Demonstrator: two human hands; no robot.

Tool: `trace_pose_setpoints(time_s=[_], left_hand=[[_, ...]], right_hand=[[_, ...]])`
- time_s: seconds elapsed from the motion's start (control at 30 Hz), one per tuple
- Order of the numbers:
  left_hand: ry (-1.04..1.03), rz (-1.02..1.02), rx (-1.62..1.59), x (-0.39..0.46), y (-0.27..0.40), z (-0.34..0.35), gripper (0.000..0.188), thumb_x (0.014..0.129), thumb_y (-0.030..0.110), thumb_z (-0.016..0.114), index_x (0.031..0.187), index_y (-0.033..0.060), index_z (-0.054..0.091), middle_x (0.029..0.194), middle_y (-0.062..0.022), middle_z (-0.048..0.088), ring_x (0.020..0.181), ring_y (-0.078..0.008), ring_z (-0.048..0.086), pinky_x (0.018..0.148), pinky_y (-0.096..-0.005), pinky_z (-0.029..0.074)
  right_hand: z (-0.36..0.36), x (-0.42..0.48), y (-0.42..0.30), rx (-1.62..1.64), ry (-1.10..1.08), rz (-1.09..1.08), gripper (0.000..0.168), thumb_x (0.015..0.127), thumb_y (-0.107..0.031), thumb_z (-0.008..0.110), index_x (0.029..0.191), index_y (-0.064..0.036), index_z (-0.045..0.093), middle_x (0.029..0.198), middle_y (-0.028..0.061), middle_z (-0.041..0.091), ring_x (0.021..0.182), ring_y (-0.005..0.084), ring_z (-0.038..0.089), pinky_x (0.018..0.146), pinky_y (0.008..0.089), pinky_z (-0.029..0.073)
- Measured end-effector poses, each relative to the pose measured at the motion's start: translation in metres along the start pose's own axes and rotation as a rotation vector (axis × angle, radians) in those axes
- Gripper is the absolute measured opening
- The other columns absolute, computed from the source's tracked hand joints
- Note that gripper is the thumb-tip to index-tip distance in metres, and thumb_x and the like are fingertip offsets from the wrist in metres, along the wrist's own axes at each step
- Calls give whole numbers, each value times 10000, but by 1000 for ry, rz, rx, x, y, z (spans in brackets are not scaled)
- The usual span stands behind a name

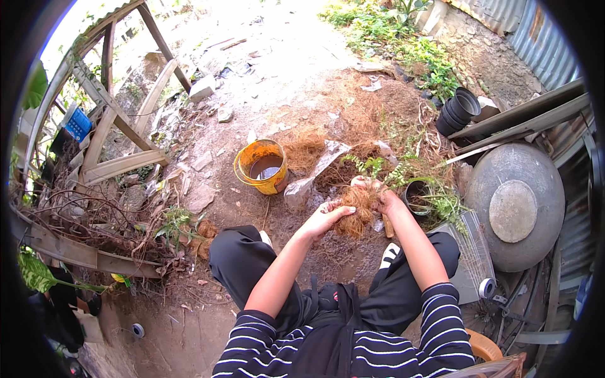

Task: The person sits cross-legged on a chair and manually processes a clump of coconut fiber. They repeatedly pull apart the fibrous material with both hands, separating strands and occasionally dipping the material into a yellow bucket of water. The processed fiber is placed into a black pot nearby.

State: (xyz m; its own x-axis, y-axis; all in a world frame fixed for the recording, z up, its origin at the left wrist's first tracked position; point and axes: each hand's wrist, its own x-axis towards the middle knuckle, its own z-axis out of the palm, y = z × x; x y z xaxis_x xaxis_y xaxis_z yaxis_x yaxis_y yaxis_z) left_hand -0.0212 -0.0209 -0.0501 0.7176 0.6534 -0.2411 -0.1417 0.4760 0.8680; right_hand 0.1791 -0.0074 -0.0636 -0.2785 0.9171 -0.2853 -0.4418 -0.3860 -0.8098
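Observation:
Between both hands is a clump of brown coconut fiber (358, 212). My left hand (329, 216) holds its left side, thumb pressed on the fiber. My right hand (378, 196) grips the upper right of the clump, beside green fern fronds (373, 165); whether it also holds the fern cannot be told. A yellow bucket (262, 186) with murky water stands to the left. Clear plastic sheeting (307, 184) lies between bucket and hands. Right of my right hand is a black plant pot (417, 196) with fern fronds over it. A wooden handle (388, 227) shows beneath my right wrist.
Loose fiber (352, 113) covers the ground ahead. Stacked black pots (458, 112), wooden planks (520, 113) and a large round grey vessel (515, 208) are on the right. A wooden frame (125, 167) with dry roots stands left. Part of another person (61, 307) shows at lower left.

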Motion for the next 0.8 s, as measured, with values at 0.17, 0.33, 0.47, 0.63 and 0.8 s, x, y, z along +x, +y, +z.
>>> trace_pose_setpoints(time_s=[0.17,0.33,0.47,0.63,0.8], left_hand=[[96,7,22,1,1,0,284,823,171,583,1055,7,580,982,-38,615,888,-106,561,793,-260,444],[191,0,66,0,9,4,263,789,167,623,1002,13,624,954,-25,633,856,-83,562,786,-243,440],[151,58,182,5,6,-4,295,785,187,630,1018,7,613,940,-29,636,841,-78,564,757,-232,444],[64,48,191,-2,22,10,306,780,202,633,1016,9,604,917,-28,634,799,-65,571,702,-212,447],[33,84,170,-6,21,10,279,783,194,630,986,4,604,881,-21,634,770,-66,571,683,-215,446]], right_hand=[[-3,-6,0,-221,170,53,184,828,-199,570,953,-68,601,895,25,619,798,133,602,688,276,489],[-28,-29,-21,-1425,226,179,283,773,-237,539,949,-39,638,838,108,650,767,176,618,683,297,477],[8,-64,-93,-1797,112,390,231,790,-226,537,875,-45,651,784,117,652,727,181,616,669,314,474],[65,-40,-139,-1497,76,-6,234,850,-222,514,931,-28,616,815,57,633,743,140,587,692,275,475],[47,45,-69,-1143,-450,354,504,909,-457,353,1181,-72,532,1195,96,523,1076,202,483,966,339,326]])
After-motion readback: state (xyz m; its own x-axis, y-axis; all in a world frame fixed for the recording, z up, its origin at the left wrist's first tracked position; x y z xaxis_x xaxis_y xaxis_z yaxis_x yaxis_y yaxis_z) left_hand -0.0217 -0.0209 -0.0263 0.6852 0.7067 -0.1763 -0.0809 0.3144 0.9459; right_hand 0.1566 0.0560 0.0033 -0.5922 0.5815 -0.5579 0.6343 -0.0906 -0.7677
